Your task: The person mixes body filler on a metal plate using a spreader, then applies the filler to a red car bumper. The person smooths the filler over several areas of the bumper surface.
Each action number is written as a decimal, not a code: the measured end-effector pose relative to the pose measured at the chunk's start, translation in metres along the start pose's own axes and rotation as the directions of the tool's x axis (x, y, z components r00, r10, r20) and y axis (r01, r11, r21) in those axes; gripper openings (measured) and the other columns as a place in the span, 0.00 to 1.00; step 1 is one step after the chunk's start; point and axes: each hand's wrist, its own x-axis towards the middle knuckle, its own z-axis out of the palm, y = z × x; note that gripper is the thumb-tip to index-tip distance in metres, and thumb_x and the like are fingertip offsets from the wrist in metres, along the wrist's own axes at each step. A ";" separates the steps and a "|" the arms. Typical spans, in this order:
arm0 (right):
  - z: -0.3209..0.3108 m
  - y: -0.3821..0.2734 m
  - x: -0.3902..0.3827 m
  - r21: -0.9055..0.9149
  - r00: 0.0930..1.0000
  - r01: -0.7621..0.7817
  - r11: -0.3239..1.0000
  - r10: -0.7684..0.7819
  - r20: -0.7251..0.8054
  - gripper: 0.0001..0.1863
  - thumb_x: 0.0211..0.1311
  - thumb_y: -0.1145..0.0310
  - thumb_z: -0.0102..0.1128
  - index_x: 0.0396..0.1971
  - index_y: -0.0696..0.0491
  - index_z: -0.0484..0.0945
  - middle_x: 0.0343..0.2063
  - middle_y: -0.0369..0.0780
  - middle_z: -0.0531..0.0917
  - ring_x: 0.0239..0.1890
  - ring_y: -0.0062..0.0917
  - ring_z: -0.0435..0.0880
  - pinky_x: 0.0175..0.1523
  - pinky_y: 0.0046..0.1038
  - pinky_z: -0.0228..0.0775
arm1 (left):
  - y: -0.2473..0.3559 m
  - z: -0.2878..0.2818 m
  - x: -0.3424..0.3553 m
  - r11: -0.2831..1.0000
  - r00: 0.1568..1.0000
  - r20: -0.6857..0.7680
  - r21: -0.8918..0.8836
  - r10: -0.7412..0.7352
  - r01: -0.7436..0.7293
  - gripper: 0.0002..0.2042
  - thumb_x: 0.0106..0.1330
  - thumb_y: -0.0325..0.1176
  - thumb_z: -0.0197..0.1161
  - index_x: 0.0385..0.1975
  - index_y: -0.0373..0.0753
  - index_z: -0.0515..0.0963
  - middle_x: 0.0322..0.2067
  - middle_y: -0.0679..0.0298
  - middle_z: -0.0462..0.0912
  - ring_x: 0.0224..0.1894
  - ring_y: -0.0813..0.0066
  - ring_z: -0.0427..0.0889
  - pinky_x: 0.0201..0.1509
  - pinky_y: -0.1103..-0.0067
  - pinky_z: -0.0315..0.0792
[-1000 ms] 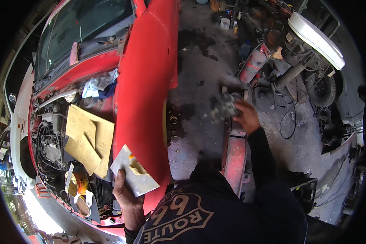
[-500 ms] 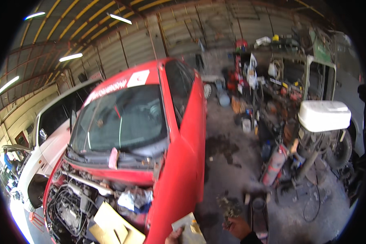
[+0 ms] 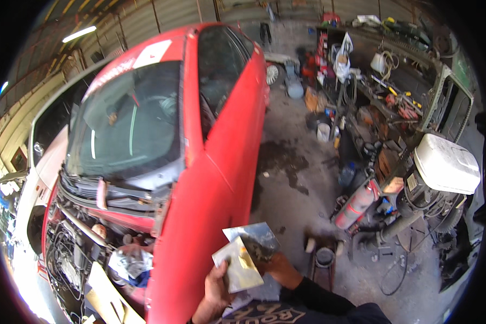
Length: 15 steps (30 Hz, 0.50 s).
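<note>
Fingers of the left hand [image 3: 217, 285] grip a plate [image 3: 236, 272], yellowish paste [image 3: 246, 261] loaded, apparently unspread; whether the right hand [image 3: 282, 271] grips anything is unclear.

Reddish cylinder [image 3: 356, 208] sits near a white-topped machine [image 3: 445, 166], strip light [image 3: 79, 34]'s on overhead, and that's probably a white vehicle [image 3: 46, 174] far left.

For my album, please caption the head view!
Left hand holding a yellow-smeared plate, right hand close, beside a red car.
</note>
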 end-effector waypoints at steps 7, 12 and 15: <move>-0.142 -0.054 0.007 -0.121 0.985 -0.097 0.988 0.078 -0.157 0.14 0.61 0.69 0.66 0.46 0.54 0.80 0.28 0.32 0.83 0.25 0.15 0.78 0.31 0.22 0.72 | -0.033 0.088 0.133 0.982 0.975 0.130 0.071 -0.182 0.174 0.27 0.67 0.45 0.59 0.61 0.34 0.67 0.53 0.53 0.78 0.54 0.56 0.79 0.61 0.62 0.73; -0.206 -0.086 0.029 0.068 0.967 -0.013 0.998 0.030 -0.252 0.10 0.63 0.70 0.63 0.42 0.58 0.81 0.31 0.34 0.84 0.27 0.17 0.81 0.33 0.23 0.75 | -0.047 0.138 0.215 0.937 0.931 0.140 0.156 -0.336 0.314 0.26 0.67 0.44 0.60 0.60 0.35 0.68 0.53 0.53 0.79 0.55 0.57 0.79 0.61 0.63 0.72; -0.247 -0.103 0.062 0.247 0.921 0.035 0.968 0.065 -0.384 0.11 0.65 0.68 0.63 0.43 0.58 0.81 0.34 0.34 0.84 0.32 0.18 0.81 0.36 0.23 0.75 | -0.044 0.159 0.272 0.916 0.890 0.216 0.120 -0.401 0.383 0.26 0.68 0.44 0.60 0.61 0.36 0.68 0.53 0.54 0.78 0.55 0.57 0.79 0.62 0.63 0.72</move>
